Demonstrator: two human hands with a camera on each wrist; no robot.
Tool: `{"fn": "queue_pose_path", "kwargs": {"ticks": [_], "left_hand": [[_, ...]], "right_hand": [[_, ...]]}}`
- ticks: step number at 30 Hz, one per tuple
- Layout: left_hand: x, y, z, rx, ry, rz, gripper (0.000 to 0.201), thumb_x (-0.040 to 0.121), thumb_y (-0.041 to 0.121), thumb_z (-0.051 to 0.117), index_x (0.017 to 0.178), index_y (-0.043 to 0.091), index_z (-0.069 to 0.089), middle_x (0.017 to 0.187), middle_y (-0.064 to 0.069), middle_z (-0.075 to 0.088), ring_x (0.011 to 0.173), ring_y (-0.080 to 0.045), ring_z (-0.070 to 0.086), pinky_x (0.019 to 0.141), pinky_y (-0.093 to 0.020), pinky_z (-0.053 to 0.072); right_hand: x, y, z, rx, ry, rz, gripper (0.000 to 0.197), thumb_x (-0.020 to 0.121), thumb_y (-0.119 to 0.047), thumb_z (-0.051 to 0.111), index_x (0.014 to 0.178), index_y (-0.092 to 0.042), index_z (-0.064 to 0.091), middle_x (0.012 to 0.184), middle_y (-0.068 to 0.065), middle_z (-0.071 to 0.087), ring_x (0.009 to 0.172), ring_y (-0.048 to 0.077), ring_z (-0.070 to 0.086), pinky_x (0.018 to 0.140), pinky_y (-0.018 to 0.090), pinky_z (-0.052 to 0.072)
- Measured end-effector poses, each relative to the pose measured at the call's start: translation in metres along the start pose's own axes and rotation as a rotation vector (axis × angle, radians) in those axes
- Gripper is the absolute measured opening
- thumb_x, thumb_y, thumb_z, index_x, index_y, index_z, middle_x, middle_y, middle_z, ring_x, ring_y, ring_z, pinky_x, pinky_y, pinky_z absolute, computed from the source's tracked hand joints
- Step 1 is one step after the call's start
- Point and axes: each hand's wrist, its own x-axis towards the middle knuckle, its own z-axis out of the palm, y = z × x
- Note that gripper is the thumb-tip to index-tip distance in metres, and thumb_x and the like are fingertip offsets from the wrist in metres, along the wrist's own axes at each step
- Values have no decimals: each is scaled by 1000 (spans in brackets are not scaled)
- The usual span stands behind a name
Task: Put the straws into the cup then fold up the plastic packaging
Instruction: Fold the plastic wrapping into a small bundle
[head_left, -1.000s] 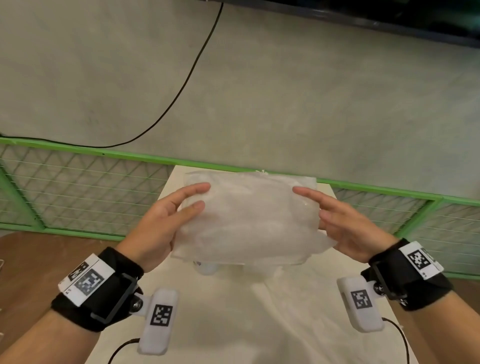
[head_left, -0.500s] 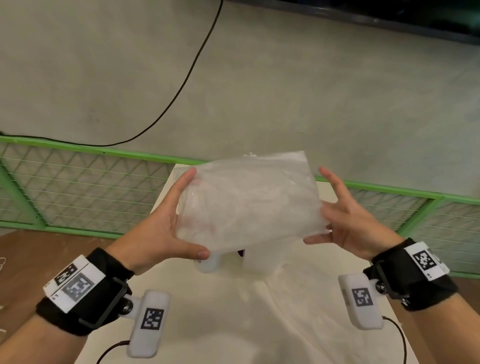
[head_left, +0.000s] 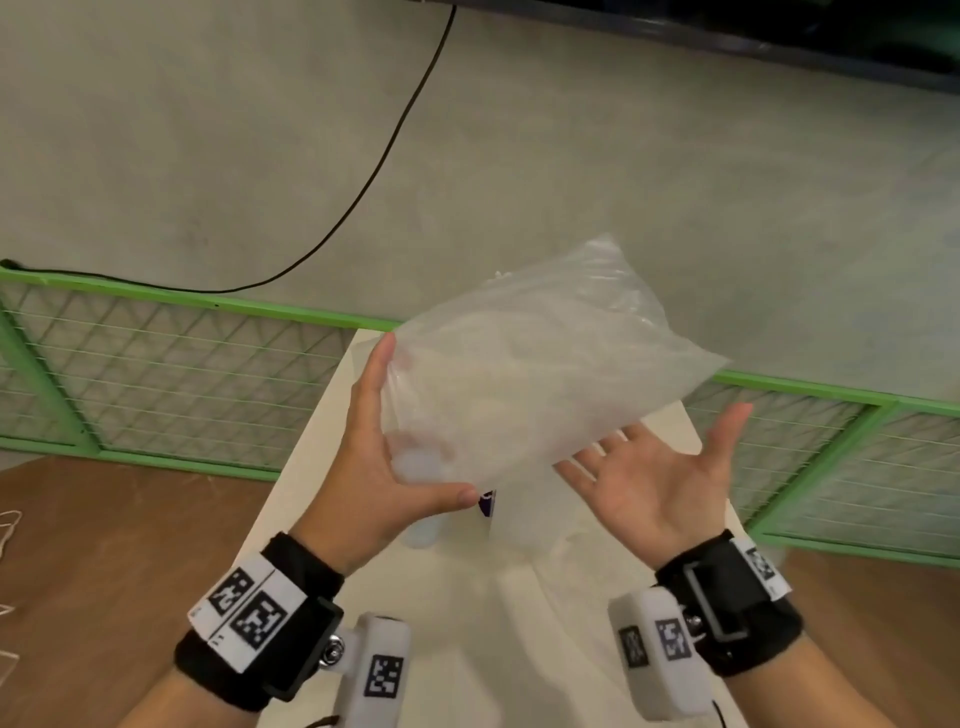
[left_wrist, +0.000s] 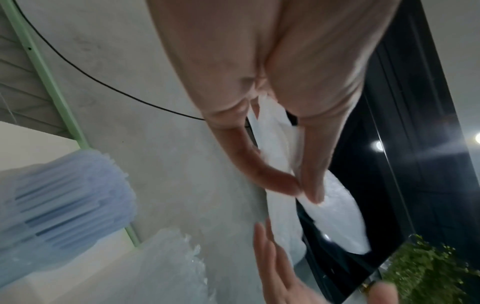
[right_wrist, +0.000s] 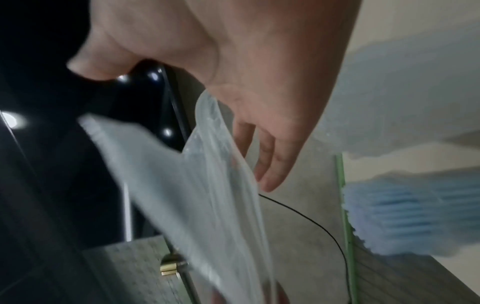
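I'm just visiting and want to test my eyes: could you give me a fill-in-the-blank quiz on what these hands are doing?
1. The plastic packaging is pinched by the ____ hand.
2. The right hand is ____, palm up, beside the packaging.
3. The railing behind the table is painted ____.

Missing words: left; open; green.

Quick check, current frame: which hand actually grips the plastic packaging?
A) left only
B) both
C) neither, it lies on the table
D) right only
A: the left hand pinches the plastic packaging between thumb and fingers, held up off the table, while the right hand is open, palm up, under the sheet's lower edge without closing on it.
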Motion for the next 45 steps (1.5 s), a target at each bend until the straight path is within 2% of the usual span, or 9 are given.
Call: {"fn": "queue_pose_path", "kwargs": {"ticks": [4, 8, 13, 18, 28, 32, 35, 38, 45], "left_hand": [[-3, -6, 18, 113, 54, 87, 127, 51, 32, 93, 141, 64, 9, 156, 19, 21, 144, -11, 30, 113, -49, 35], [-13, -4, 0, 55, 138, 6, 96, 62, 52, 76, 130, 76, 11, 144, 23, 32, 114, -12, 62, 87, -48, 57], [-6, -7, -28, -45, -92, -295, 85, 56, 74, 74, 131, 44, 49, 126, 6, 64, 104, -8, 67, 91, -42, 53], [6, -3, -15, -165, -173, -379, 24, 83, 21, 72, 105, 13, 72, 100, -17, 75, 81, -23, 73, 65, -32, 60], [12, -5, -8, -259, -147, -324, 37, 85, 24, 58, 122, 26, 62, 105, -15, 74, 80, -29, 73, 65, -39, 57], [15, -7, -7, -325, -130, -334, 26, 86, 21, 54, 99, 32, 74, 91, -11, 75, 67, -23, 73, 55, -32, 58], [18, -11, -6, -332, -126, -336, 38, 96, 7, 45, 90, 26, 77, 80, -5, 74, 58, -16, 70, 48, -26, 56], [17, -7, -5, -377, -85, -337, 39, 99, 3, 41, 96, 24, 74, 74, -3, 71, 50, -13, 65, 45, -22, 52], [13, -4, -5, -372, -85, -310, 22, 93, 10, 53, 94, 11, 74, 88, -11, 70, 65, -29, 70, 59, -36, 58]], "right_hand": [[9, 25, 11, -360, 7, -64, 69, 80, -39, 77, 140, -29, 44, 134, 10, 59, 117, 32, 59, 96, 48, 50], [17, 9, 9, -445, 85, -140, 48, 85, -8, 62, 132, -16, 52, 118, 8, 69, 100, 23, 68, 79, 43, 58], [12, -11, -8, -687, -74, 46, 60, 64, -24, 90, 117, -9, 65, 111, 15, 71, 94, 24, 71, 74, 37, 60], [12, -18, -4, -900, -116, 121, 51, 66, -30, 88, 109, -9, 72, 107, 20, 72, 89, 26, 72, 73, 37, 61], [3, -23, 7, -796, -8, 39, 24, 83, -19, 61, 100, -23, 78, 105, 10, 74, 87, 22, 73, 69, 29, 58], [-1, -24, 13, -713, -44, -1, 16, 74, -21, 73, 87, -25, 80, 88, 3, 77, 74, 14, 73, 61, 23, 57], [-4, -22, 14, -662, -126, -55, 48, 43, -36, 95, 88, -29, 81, 83, -1, 76, 73, 11, 72, 60, 23, 56], [-1, -24, 9, -527, -34, -54, 26, 48, -26, 87, 70, -16, 80, 71, 4, 74, 63, 16, 71, 54, 22, 55], [9, -38, -2, -652, -35, 62, 66, 62, -69, 77, 76, -5, 69, 86, 16, 67, 70, 28, 64, 60, 32, 50]]}}
